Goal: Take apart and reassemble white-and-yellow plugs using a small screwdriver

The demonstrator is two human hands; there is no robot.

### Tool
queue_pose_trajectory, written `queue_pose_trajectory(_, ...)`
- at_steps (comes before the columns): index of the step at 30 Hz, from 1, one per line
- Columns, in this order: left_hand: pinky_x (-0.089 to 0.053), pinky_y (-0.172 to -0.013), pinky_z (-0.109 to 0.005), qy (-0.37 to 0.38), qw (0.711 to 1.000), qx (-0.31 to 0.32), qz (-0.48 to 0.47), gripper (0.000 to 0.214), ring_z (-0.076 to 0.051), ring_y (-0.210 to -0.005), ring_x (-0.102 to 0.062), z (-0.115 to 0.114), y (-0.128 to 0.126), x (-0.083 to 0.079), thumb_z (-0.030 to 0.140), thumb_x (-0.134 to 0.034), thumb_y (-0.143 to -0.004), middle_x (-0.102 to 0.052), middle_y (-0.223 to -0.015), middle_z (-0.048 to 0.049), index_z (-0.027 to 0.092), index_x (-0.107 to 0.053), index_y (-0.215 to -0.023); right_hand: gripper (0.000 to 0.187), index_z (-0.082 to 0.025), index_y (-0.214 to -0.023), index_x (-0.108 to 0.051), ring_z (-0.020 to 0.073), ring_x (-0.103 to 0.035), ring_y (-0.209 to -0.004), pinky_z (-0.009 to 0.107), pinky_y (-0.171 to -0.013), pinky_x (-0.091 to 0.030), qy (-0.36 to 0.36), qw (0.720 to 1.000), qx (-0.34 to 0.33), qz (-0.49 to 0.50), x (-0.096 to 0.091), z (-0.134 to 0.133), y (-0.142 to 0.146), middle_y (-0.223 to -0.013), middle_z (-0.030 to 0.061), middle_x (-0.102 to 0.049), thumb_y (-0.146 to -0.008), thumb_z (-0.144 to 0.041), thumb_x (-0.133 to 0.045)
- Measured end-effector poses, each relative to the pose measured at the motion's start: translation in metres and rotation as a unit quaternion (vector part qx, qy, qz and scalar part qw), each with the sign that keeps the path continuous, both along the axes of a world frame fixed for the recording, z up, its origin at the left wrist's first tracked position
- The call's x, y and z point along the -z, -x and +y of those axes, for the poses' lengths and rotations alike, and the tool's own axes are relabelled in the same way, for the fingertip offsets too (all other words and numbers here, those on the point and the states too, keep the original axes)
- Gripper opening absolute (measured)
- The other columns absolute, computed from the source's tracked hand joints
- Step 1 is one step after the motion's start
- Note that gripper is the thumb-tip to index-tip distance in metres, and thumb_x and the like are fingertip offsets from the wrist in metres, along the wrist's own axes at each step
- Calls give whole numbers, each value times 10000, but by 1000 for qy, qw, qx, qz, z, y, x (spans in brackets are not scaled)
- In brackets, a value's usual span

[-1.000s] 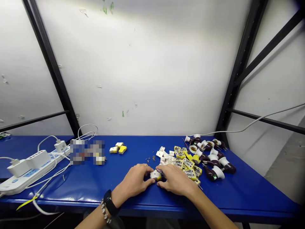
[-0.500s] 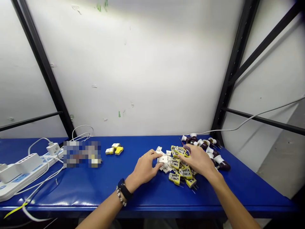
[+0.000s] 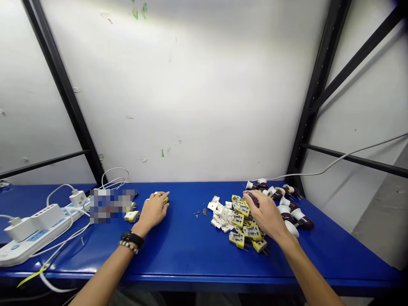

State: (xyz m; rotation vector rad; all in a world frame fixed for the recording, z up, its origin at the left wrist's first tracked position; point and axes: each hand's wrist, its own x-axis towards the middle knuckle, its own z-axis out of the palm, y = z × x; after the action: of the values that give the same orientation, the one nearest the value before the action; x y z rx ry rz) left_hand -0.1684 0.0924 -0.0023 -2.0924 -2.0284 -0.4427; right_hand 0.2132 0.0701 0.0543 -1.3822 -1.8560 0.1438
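My left hand [image 3: 153, 211] lies curled over a small group of yellow and white plugs [image 3: 165, 199] at the left middle of the blue table [image 3: 191, 255], fingers closed on one of them. Just left of it lies another white and yellow plug [image 3: 131, 216]. My right hand [image 3: 265, 213] rests on a pile of yellow plug halves [image 3: 237, 238] and white covers [image 3: 219, 212]. Its fingertips pinch a thin dark red tool [image 3: 251, 196] at the far edge of the pile. A few tiny screws [image 3: 200, 212] lie between the hands.
Dark brown and white lamp holders [image 3: 296, 219] are heaped right of the pile. A white power strip [image 3: 28, 233] with chargers and cables sits at the far left. Black frame posts [image 3: 312, 106] stand at both back corners against the white wall; a white cable [image 3: 334, 163] runs right.
My left hand left the parts pile and carried a plug leftward to the small group. My right hand stayed on the pile and closed on the dark tool.
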Motion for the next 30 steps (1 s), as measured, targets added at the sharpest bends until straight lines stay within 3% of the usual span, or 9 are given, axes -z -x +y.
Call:
queue_pose_trajectory(3,-466,-906,-489,33,997,-37,51,406,-370,-1192,-523,7,20,5,267,-494,-959,-613,-1334,-149,232,-587,-1353,358,-195,-1051,-682,254,-651,-965,353,-832,-475,-53,997,-29,49,-6,-6,15,-1070,103,-686,-1020,-415,-401)
queue_pose_trajectory(7,-478,-885,-456,46,997,-22,57,390,-342,-1107,-604,2,20,10,257,-464,-982,-638,-1261,-155,225,-602,-1346,358,-197,-1080,-675,232,-642,-891,349,-794,-480,-70,993,-60,75,-10,-14,32,-1046,89,-656,-1030,-426,-404)
queue_pose_trajectory(12,-483,-962,-419,37,995,54,-74,393,-310,-1164,-618,-20,12,10,269,-426,-989,-645,-1275,-147,187,-597,-1334,344,-203,-1064,-671,200,-611,-790,325,-704,-456,-51,992,-90,77,-6,-21,46,-995,65,-636,-1041,-406,-395)
queue_pose_trajectory(16,-453,-1023,-401,2,970,133,-203,407,-264,-1145,-623,-46,-4,8,362,-329,-1024,-693,-1186,-99,207,-638,-1238,333,-204,-993,-660,185,-587,-754,307,-675,-438,-44,986,-131,91,-4,-28,57,-913,46,-615,-1049,-392,-390)
queue_pose_trajectory(21,-503,-748,-318,51,950,129,-281,408,-213,-753,-670,-69,-31,8,416,-312,-1033,-718,-853,-41,206,-654,-1111,326,-197,-958,-658,176,-576,-750,297,-695,-445,-29,975,-194,105,-2,-36,75,-838,32,-596,-1050,-370,-397)
queue_pose_trajectory(25,-457,-707,-284,56,954,143,-256,319,-205,-774,-659,-75,-57,7,352,-376,-1020,-715,-872,-43,206,-656,-978,328,-196,-961,-661,164,-589,-689,281,-640,-454,-1,963,-225,146,5,-36,92,-799,28,-614,-1045,-388,-409)
queue_pose_trajectory(30,-425,-698,-284,76,977,133,-147,284,-223,-797,-674,-77,-89,5,246,-375,-1015,-711,-851,-67,203,-617,-871,297,-192,-942,-612,116,-593,-524,246,-558,-470,52,936,-275,215,14,-38,110,-728,-8,-614,-1039,-404,-428)
